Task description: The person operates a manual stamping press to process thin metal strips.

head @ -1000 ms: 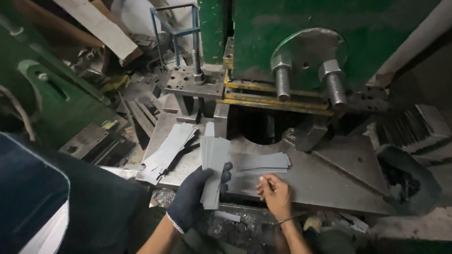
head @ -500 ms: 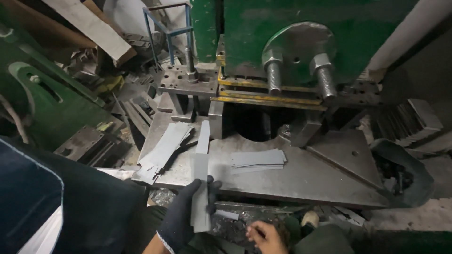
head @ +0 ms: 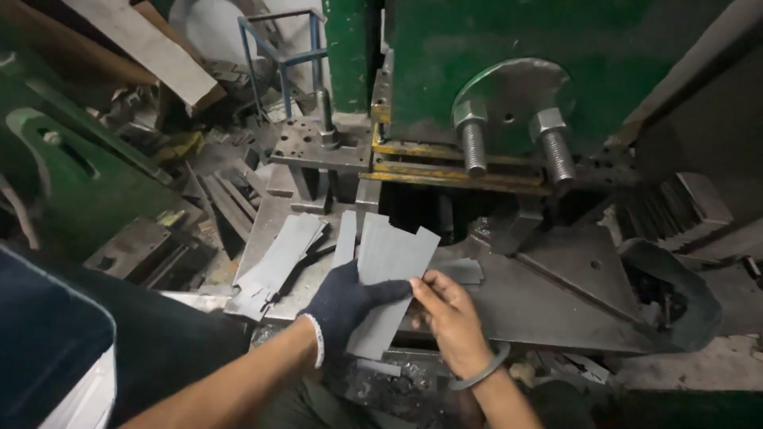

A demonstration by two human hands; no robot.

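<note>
Nearest, two forearms reaching in from the bottom edge, a bangle (head: 485, 372) on the right wrist. Left hand (head: 343, 304), in a dark knit glove with a pale cuff, closed round a small stack of flat grey metal blanks (head: 387, 278), thumb across the face, fingers behind. Right hand (head: 447, 314), bare, pinching the stack's right edge between thumb and fingertips. Stack held tilted, just above the front edge of the steel counter (head: 548, 306), apart from its surface. Judged by the look: thin, stiff sheet, light singly but weightier as a bundle, likely slick and sharp along the cut edges; best taken across the flat faces near the middle, bare fingertips kept off the corners and notches. Just left, more blanks (head: 278, 262) of the same shape lying fanned on the counter. Beyond, a dark opening under the green press body (head: 509, 40), two large bolts (head: 513, 143) on a round plate, yellow bars below. Farther left, a blue frame (head: 278, 56), scrap strips and a green casting (head: 71, 175).
</note>
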